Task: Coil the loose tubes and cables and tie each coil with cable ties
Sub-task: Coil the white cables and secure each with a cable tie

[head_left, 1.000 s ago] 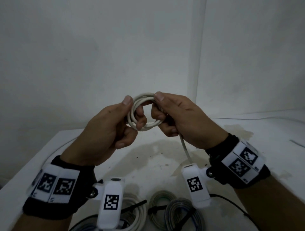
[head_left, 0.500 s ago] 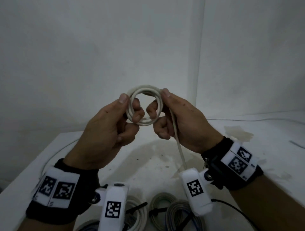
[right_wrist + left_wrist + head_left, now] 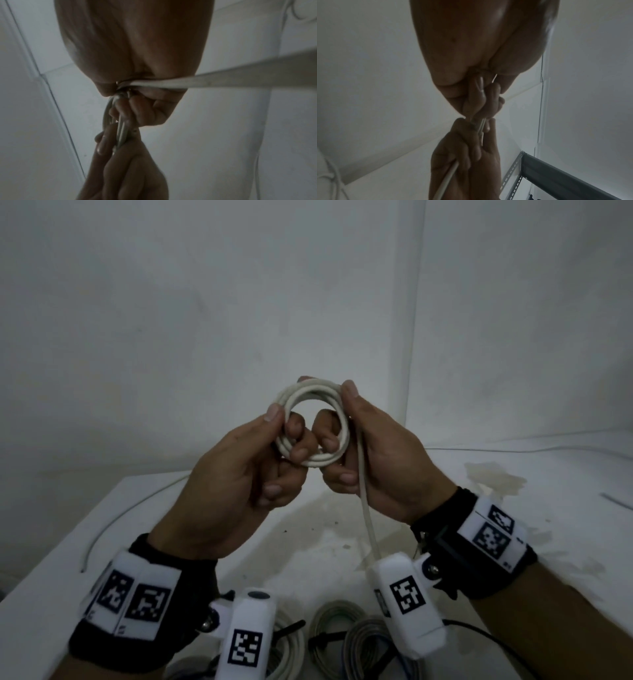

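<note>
A white cable is wound into a small coil (image 3: pixel 310 394) held up in the air over the table. My left hand (image 3: pixel 281 422) pinches the coil's left side between thumb and fingers. My right hand (image 3: pixel 342 412) grips its right side, thumb on top. The loose tail (image 3: pixel 368 518) hangs down from the right hand and passes behind the right wrist camera. In the left wrist view the left fingers (image 3: pixel 481 94) close on the strands above the right hand (image 3: pixel 467 155). In the right wrist view the coil (image 3: pixel 120 129) runs edge-on between both hands and the tail (image 3: pixel 223 79) leads off right.
Several coils bound with black ties (image 3: pixel 337 616) lie at the near edge of the white table (image 3: pixel 51 577). A thin loose cable (image 3: pixel 113 522) curves over the table's left side, another (image 3: pixel 513 449) runs along the back right. A grey metal shelf (image 3: pixel 556 175) stands nearby.
Both hands have lifted the coil and turned it to face me. The loop has widened, and the right thumb now sits on top of it.
</note>
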A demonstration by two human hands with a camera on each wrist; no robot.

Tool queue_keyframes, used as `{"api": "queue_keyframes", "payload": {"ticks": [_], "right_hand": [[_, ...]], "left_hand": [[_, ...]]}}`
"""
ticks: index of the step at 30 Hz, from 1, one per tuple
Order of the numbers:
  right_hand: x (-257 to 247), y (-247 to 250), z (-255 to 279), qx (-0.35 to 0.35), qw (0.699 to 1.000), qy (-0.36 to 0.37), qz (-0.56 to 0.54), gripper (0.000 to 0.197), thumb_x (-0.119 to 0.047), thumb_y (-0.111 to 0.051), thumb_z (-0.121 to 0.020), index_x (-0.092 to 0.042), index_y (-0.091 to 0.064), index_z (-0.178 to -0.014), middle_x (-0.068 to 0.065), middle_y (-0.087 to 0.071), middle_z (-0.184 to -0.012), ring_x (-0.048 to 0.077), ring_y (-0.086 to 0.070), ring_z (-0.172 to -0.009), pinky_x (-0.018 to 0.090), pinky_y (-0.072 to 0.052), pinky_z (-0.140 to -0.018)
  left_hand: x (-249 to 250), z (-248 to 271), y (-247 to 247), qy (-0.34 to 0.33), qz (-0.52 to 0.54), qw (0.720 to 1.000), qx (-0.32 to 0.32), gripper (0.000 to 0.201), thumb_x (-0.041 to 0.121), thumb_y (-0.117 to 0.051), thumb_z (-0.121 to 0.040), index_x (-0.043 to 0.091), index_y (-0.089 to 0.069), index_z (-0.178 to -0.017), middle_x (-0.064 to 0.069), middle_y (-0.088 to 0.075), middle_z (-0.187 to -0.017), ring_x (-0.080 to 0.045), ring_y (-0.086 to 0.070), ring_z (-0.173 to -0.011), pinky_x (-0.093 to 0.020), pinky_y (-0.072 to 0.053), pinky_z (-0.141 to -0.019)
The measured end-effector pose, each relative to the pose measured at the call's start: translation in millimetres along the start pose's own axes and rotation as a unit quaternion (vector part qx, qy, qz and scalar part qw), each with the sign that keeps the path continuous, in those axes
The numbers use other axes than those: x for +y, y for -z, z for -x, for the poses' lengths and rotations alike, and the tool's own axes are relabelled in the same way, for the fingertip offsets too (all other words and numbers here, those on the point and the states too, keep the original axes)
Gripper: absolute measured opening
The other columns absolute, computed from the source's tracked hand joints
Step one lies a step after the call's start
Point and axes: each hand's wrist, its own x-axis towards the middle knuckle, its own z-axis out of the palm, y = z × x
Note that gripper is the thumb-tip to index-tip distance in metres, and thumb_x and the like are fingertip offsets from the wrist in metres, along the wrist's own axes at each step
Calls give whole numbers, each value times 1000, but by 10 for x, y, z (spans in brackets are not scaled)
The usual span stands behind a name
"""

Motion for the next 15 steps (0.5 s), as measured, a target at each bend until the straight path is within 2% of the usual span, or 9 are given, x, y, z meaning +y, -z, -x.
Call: {"api": "queue_keyframes", "payload": {"ticks": [2, 4, 6, 8, 10, 12, 15], "right_hand": [[-28, 28, -1, 27, 998, 8, 59, 57, -43, -37, -106, 8, -53, -127, 5, -50, -70, 31, -20, -56, 27, -23, -46], [-71, 57, 4, 47, 992, 15, 117, 49, -40, -38, -108, 4, -59, -107, 10, -51, -72, 25, -25, -53, 28, -24, -47], [-100, 53, 11, 37, 992, 10, 123, 46, -41, -37, -108, -3, -60, -97, 11, -52, -75, 18, -35, -49, 30, -22, -49], [-75, 38, 12, 11, 998, -19, 56, 52, -46, -34, -108, -1, -58, -99, 4, -54, -72, 16, -40, -47, 31, -19, -49], [-37, 25, 2, -5, 999, -34, -22, 49, -48, -31, -107, -7, -58, -113, 0, -54, -74, 13, -42, -47, 29, -20, -48], [-28, 17, -1, -2, 999, -30, -43, 42, -44, -32, -108, -16, -59, -124, 0, -51, -72, 13, -38, -48, 27, -21, -48], [-75, 20, 8, 22, 999, -19, 43, 33, -39, -34, -110, -17, -59, -108, 2, -47, -68, 15, -33, -50, 30, -19, -48]], "left_hand": [[18, 9, 21, 11, -62, 998, 12, 38, 39, -35, -102, 12, -60, -96, -7, -58, -84, -10, -31, -46, -30, -14, -47], [32, 13, 37, 3, -119, 992, 42, 39, 39, -37, -102, 9, -63, -98, -10, -61, -87, -11, -32, -43, -29, -14, -45], [31, 10, 27, -23, -101, 993, 48, 33, 32, -38, -103, 9, -60, -96, -8, -59, -84, -10, -34, -44, -25, -17, -43], [16, -5, 2, -39, -44, 997, 41, 29, 29, -35, -104, 11, -55, -94, -4, -53, -81, -10, -33, -47, -22, -21, -44], [2, -17, -2, -42, -12, 998, 36, 27, 29, -33, -104, 13, -52, -92, -2, -50, -81, -10, -34, -50, -22, -23, -47], [14, -9, 13, -34, -24, 999, 27, 27, 32, -37, -102, 14, -55, -92, -2, -53, -82, -11, -35, -50, -25, -21, -47], [76, 16, 62, -14, -103, 993, 52, 35, 42, -42, -98, 13, -62, -94, -5, -59, -84, -13, -36, -45, -28, -16, -44]]}}
